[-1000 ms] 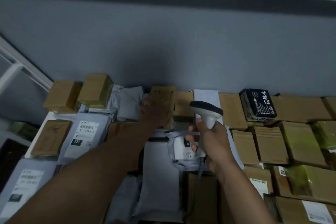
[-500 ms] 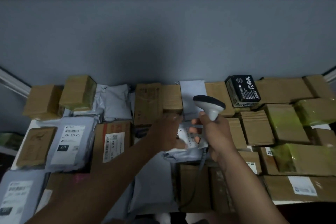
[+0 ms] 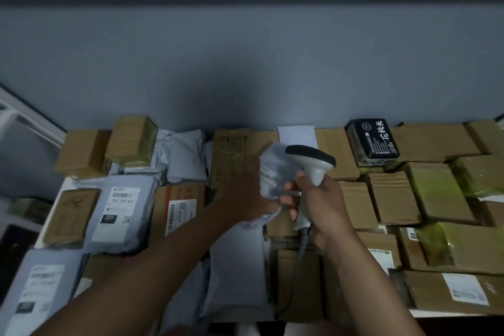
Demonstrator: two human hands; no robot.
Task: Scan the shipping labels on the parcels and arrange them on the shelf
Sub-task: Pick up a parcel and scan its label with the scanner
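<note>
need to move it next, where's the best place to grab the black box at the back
Grip the black box across its two long sides, coming from above. It lies flat on top of the brown boxes with its printed top face up. Its sides stand free above the neighbours, while the wall sits close behind it, so a reach from the back looks blocked.

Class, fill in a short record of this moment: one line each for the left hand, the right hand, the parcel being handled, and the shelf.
Left hand: left hand holds the small grey mailer, blurred.
Right hand: right hand grips the scanner by its handle.
Parcel handled: lifted above the pile, close to the scanner head.
Shelf: packed with cardboard boxes and grey bags; a black box stands at the wall.
</note>
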